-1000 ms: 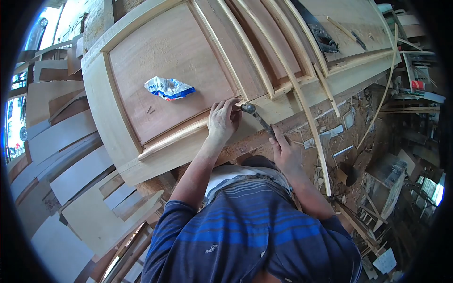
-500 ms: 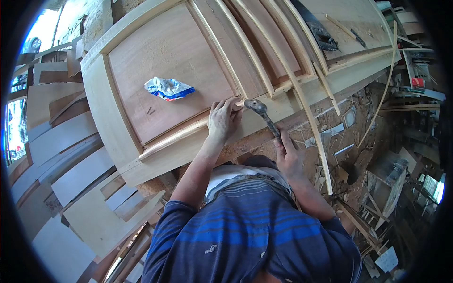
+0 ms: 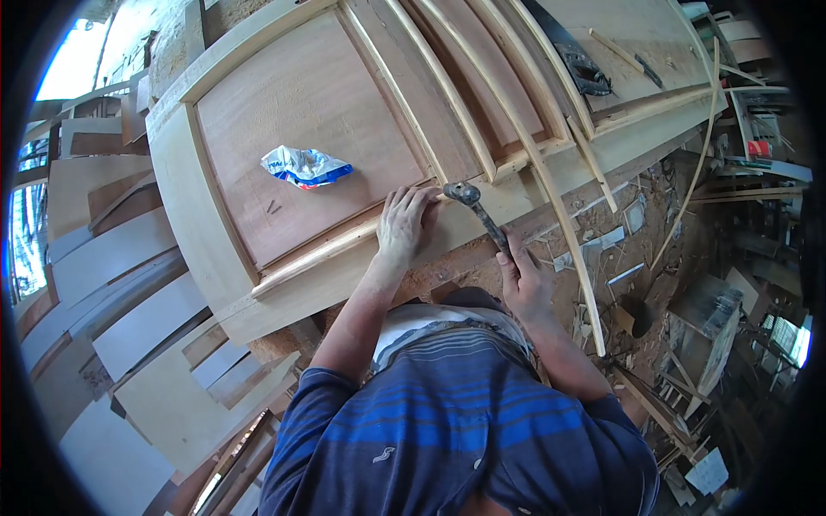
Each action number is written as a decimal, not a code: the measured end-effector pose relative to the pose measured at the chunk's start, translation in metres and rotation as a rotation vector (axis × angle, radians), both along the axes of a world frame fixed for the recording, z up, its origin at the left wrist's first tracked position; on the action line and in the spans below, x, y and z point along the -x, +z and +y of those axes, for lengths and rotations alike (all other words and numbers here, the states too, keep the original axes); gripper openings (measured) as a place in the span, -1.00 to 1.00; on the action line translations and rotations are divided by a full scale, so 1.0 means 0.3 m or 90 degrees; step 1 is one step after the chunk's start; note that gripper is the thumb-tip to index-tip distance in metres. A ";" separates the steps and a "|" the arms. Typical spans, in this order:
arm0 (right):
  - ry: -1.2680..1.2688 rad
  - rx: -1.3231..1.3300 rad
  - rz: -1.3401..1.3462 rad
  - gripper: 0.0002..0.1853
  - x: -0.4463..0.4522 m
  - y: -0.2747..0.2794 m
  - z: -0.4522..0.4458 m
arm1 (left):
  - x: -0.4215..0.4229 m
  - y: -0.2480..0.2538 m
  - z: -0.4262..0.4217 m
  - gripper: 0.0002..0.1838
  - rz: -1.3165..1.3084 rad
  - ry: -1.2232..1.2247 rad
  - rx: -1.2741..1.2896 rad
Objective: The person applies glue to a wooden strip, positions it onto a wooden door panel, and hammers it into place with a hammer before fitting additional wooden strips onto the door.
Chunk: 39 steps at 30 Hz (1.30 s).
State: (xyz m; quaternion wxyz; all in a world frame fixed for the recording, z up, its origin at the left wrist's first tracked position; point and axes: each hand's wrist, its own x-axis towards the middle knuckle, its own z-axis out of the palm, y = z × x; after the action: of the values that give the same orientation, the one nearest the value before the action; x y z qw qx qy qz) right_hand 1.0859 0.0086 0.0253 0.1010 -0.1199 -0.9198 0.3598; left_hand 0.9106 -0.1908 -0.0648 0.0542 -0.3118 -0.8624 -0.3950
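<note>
My right hand (image 3: 527,279) is wrapped around the handle of a hammer (image 3: 482,215). The hammer's dark head is just right of my left fingers, over the end of a wooden moulding strip (image 3: 331,249). My left hand (image 3: 406,225) is closed over that strip near its right end, with the thumb side partly hidden. The strip lies along the near inner edge of a framed wooden panel (image 3: 310,120). On the panel rests a crumpled white and blue plastic bag (image 3: 307,167), with small nail-like pieces (image 3: 274,206) near it.
Long loose wood strips (image 3: 568,245) stick out past the panel's near edge. A handsaw (image 3: 581,64) lies at the upper right, by a dark slim tool (image 3: 650,71). Board offcuts (image 3: 163,361) are piled at left. Scraps litter the floor (image 3: 602,292) at right.
My left fingers have shifted down slightly and lie flatter over the strip's end. The hammer head has moved slightly, staying beside them. The view has shifted a little.
</note>
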 end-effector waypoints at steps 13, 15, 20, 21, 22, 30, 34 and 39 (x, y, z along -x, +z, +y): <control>0.008 0.015 -0.024 -0.50 -0.017 -0.069 -0.007 | 0.013 0.010 0.009 -0.91 -0.085 0.034 0.057; 0.006 0.009 -0.037 -0.49 -0.028 -0.076 -0.008 | 0.014 0.012 0.007 -0.91 -0.081 0.034 0.068; 0.024 -0.039 0.005 -0.49 -0.015 -0.084 -0.001 | 0.014 -0.013 0.001 -0.89 -0.072 0.033 0.048; 0.021 -0.025 0.016 -0.49 -0.011 -0.082 -0.003 | 0.018 -0.008 0.002 -0.89 -0.066 0.034 0.046; 0.006 -0.014 0.019 -0.49 -0.010 -0.079 -0.006 | 0.018 -0.004 0.004 -0.89 -0.063 0.035 0.044; 0.019 -0.035 0.030 -0.49 -0.009 -0.054 0.000 | 0.024 0.018 0.010 -0.89 -0.127 0.038 0.069; 0.045 -0.080 -0.009 -0.50 -0.012 -0.069 -0.006 | 0.027 0.018 0.017 -0.89 -0.160 0.049 0.082; 0.007 -0.003 0.026 -0.51 -0.005 -0.027 -0.026 | 0.032 0.027 0.013 -0.92 -0.178 0.050 0.089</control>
State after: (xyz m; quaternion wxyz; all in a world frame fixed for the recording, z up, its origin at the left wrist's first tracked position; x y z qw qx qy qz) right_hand 1.0875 0.0008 0.0172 0.1185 -0.1072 -0.9189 0.3607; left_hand 0.9010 -0.1868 -0.0567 -0.0727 -0.2230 -0.8985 -0.3710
